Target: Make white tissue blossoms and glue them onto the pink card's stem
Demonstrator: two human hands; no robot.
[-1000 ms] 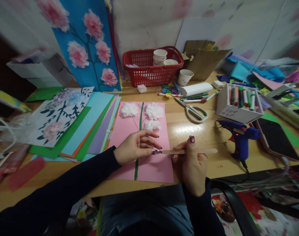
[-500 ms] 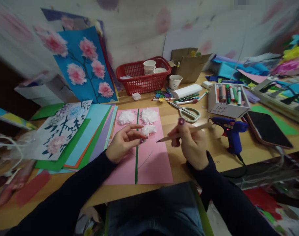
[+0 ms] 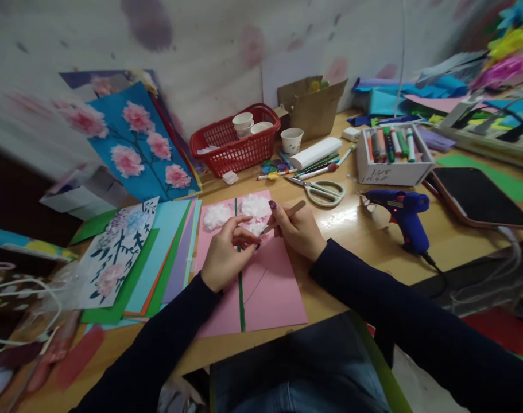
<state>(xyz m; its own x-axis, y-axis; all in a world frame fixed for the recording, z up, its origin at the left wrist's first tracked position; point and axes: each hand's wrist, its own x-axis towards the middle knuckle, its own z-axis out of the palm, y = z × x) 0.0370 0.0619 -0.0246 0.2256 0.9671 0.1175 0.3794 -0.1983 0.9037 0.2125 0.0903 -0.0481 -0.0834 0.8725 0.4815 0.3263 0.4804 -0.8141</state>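
Observation:
A pink sheet [image 3: 282,298] lies before me with a green painted stem [image 3: 241,307] and thin drawn lines. Near its top sit white ruffled paper flowers [image 3: 255,206], one partly behind my fingers. My left hand [image 3: 227,255] is over the sheet's middle, thumb and fingertips brought together; whatever they pinch is too small to make out. Like a pen, my right hand [image 3: 298,229] grips a slim tan stick-like tool [image 3: 295,208]. Its dark pointed tip reaches down at the lower white flower, close to my left fingertips.
Scissors [image 3: 324,192], a blue glue gun [image 3: 399,212], a phone [image 3: 480,195] and a marker box [image 3: 394,172] lie to the right. Behind stand a red basket [image 3: 235,152] and a paper cup [image 3: 291,140]. Coloured sheets [image 3: 175,275] are stacked left, below a blue flower picture [image 3: 136,152].
My right hand has swung the tan tool away from my left fingertips, then forward and left to the lower white flower. My left hand stays pinched over the sheet. The view has shifted.

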